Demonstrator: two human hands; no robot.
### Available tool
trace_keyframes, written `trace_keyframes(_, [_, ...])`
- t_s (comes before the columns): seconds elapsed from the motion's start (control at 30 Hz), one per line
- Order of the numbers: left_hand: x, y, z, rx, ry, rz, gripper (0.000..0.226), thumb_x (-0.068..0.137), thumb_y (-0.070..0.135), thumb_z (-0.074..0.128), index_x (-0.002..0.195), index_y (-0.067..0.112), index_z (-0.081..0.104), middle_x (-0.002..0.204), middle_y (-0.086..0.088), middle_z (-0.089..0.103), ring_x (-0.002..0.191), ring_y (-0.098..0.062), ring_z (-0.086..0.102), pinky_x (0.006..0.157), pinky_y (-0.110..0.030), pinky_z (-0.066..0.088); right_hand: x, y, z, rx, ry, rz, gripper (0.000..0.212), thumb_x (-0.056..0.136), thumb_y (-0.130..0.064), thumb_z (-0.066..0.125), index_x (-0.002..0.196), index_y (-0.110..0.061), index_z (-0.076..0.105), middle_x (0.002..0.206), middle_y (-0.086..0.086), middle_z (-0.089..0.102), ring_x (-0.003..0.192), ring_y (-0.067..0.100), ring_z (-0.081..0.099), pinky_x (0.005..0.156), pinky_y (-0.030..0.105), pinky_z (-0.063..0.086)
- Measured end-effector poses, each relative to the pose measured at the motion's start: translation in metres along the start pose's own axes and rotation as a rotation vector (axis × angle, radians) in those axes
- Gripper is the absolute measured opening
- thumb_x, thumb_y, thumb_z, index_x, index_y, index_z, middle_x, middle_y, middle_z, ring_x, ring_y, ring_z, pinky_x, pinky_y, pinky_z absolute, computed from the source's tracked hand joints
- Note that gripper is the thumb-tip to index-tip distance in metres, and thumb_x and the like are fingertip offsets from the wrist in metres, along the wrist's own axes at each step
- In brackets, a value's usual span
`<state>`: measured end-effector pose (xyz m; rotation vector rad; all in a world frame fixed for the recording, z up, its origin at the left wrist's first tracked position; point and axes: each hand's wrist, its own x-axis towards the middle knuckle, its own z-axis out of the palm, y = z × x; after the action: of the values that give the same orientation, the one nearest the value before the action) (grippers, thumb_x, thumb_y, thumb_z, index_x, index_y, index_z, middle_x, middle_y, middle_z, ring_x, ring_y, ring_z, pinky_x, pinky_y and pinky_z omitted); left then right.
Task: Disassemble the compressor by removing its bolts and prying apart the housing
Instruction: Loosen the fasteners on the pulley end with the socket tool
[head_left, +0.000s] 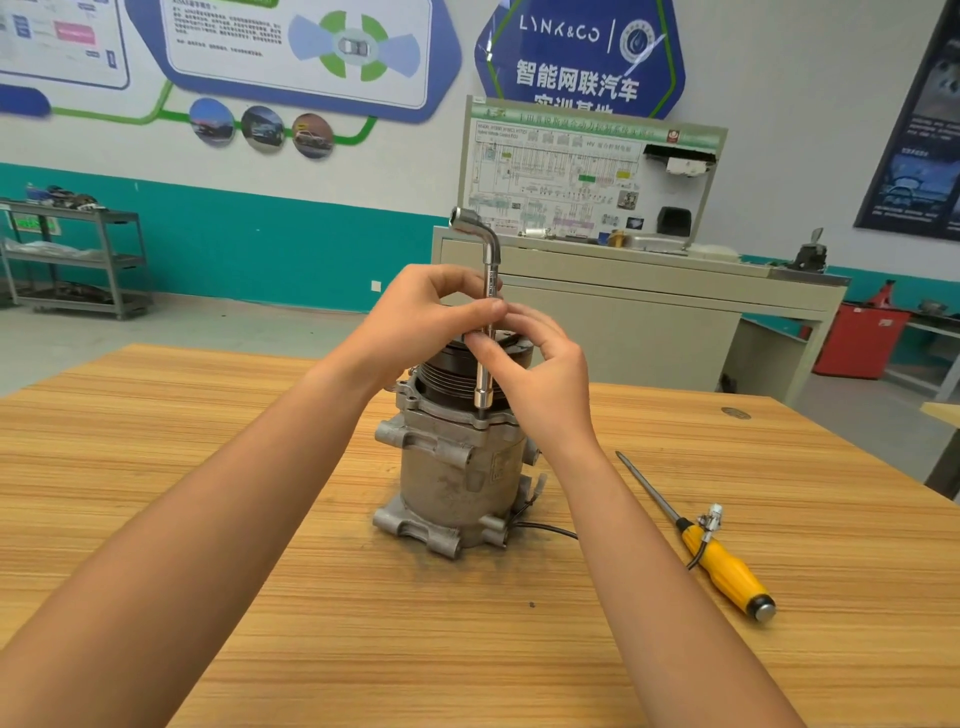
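Note:
A grey metal compressor (452, 478) stands upright in the middle of the wooden table (311, 597), its black pulley on top. A chrome L-shaped socket wrench (487, 270) stands vertically, its lower socket end down on a bolt at the housing's upper flange. My left hand (415, 317) pinches the wrench shaft from the left with thumb and fingers. From the right, my right hand (540, 364) pinches the same shaft a little lower. The bolt itself is hidden under the socket.
A yellow-handled screwdriver (722, 566) lies on the table to the right of the compressor, a small connector and black wire beside it. Behind the table stand a beige training bench (649, 291), a metal shelf cart (78, 254) at the left and a red cabinet (857, 338).

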<state>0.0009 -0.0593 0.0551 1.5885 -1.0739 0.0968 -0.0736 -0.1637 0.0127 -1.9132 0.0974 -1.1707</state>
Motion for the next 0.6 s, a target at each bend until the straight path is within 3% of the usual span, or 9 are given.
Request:
trace_keyframes(0.07, [0.001, -0.001, 0.005, 0.01, 0.077, -0.002, 0.011, 0.079, 0.022, 0.073, 0.074, 0.021, 0.063, 0.101, -0.004, 0.068, 0.102, -0.016, 0.061, 0.097, -0.041, 0.046, 0.001, -0.002, -0.001, 0.003, 0.017, -0.007, 0.02, 0.08, -0.026, 0.071, 0.097, -0.016, 0.072, 0.118, -0.004, 0.061, 0.112, 0.008, 0.05, 0.101, 0.041, 0.038])
trace_keyframes(0.13, [0.001, -0.002, 0.005, 0.0, 0.068, 0.01, 0.009, 0.081, 0.022, 0.071, 0.078, 0.024, 0.063, 0.092, 0.004, 0.069, 0.095, -0.011, 0.063, 0.095, -0.038, 0.048, 0.005, -0.005, -0.003, -0.013, -0.014, -0.029, 0.018, 0.082, -0.023, 0.069, 0.098, -0.017, 0.073, 0.12, -0.005, 0.06, 0.107, 0.006, 0.051, 0.103, 0.044, 0.034])
trace_keyframes(0.27, [-0.001, 0.001, -0.004, 0.014, -0.156, 0.038, 0.021, 0.094, 0.02, 0.055, 0.092, 0.038, 0.065, 0.092, 0.026, 0.067, 0.092, 0.012, 0.059, 0.082, -0.006, 0.044, 0.009, -0.007, -0.007, -0.057, -0.12, -0.017, 0.018, 0.087, -0.023, 0.063, 0.101, -0.02, 0.072, 0.128, -0.009, 0.055, 0.117, 0.011, 0.048, 0.105, 0.047, 0.03])
trace_keyframes(0.33, [-0.002, 0.003, -0.006, 0.068, -0.156, 0.06, 0.026, 0.095, 0.018, 0.053, 0.09, 0.041, 0.065, 0.095, 0.03, 0.064, 0.092, 0.019, 0.056, 0.076, 0.001, 0.04, 0.008, -0.004, -0.007, -0.041, -0.13, -0.001, 0.021, 0.088, -0.023, 0.061, 0.106, -0.018, 0.07, 0.131, -0.009, 0.054, 0.118, 0.008, 0.048, 0.105, 0.039, 0.033])
trace_keyframes(0.43, [-0.001, 0.004, -0.001, 0.17, -0.056, 0.088, 0.015, 0.091, 0.02, 0.059, 0.087, 0.033, 0.068, 0.1, 0.017, 0.067, 0.093, 0.013, 0.056, 0.079, -0.006, 0.041, 0.005, -0.002, -0.004, 0.056, -0.099, 0.034, 0.024, 0.085, -0.026, 0.064, 0.106, -0.014, 0.07, 0.125, -0.007, 0.059, 0.107, -0.002, 0.052, 0.083, 0.001, 0.039])
trace_keyframes(0.5, [0.0, 0.003, 0.005, 0.195, 0.035, 0.077, 0.005, 0.086, 0.025, 0.066, 0.081, 0.024, 0.068, 0.094, 0.009, 0.068, 0.09, 0.002, 0.059, 0.079, -0.019, 0.044, 0.003, -0.001, -0.002, 0.041, -0.039, 0.016, 0.027, 0.081, -0.027, 0.069, 0.106, -0.016, 0.069, 0.115, -0.007, 0.064, 0.095, -0.01, 0.053, 0.073, -0.004, 0.037])
trace_keyframes(0.6, [0.0, 0.0, 0.008, 0.164, 0.129, 0.045, 0.015, 0.08, 0.028, 0.072, 0.071, 0.024, 0.061, 0.078, 0.01, 0.063, 0.076, 0.0, 0.056, 0.073, -0.025, 0.046, 0.003, -0.004, 0.0, 0.041, -0.021, -0.064, 0.03, 0.081, -0.018, 0.07, 0.111, -0.013, 0.068, 0.105, -0.012, 0.063, 0.085, -0.024, 0.051, 0.072, -0.003, 0.037])
